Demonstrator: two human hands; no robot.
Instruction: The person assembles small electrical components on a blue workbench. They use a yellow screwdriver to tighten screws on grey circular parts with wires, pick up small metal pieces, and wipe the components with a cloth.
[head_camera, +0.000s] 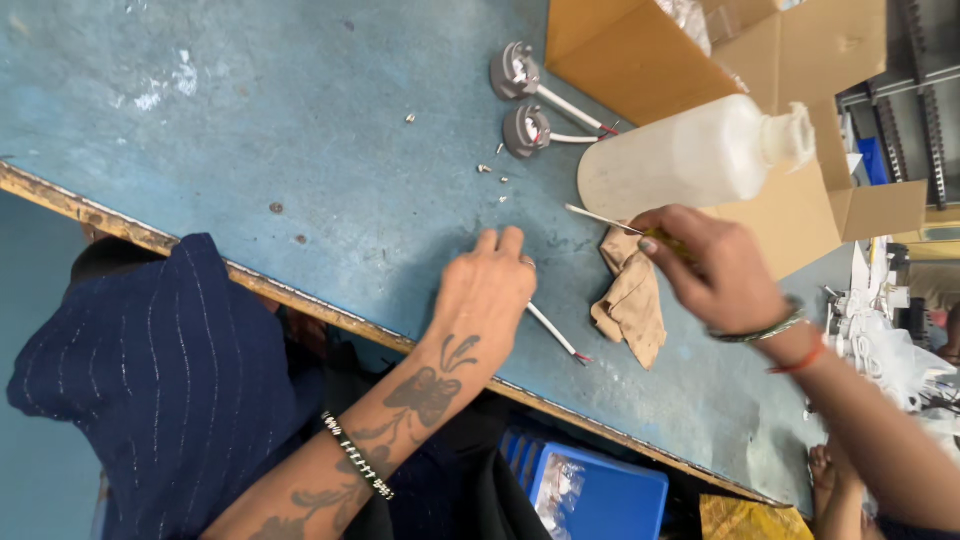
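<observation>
A thin white insulated wire (556, 337) with a red tip lies slanted on the worn blue tabletop (300, 130), one end hidden under the left hand (487, 290). The right hand (715, 270) grips a slim yellow-handled metal tool (610, 220), probably a screwdriver, its shaft pointing left.

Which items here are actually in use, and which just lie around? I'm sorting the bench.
In use: screwdriver in right hand; white wire under left hand.
Lying about: two lamp holders, small screws, rag, plastic bottle, cardboard box.
</observation>
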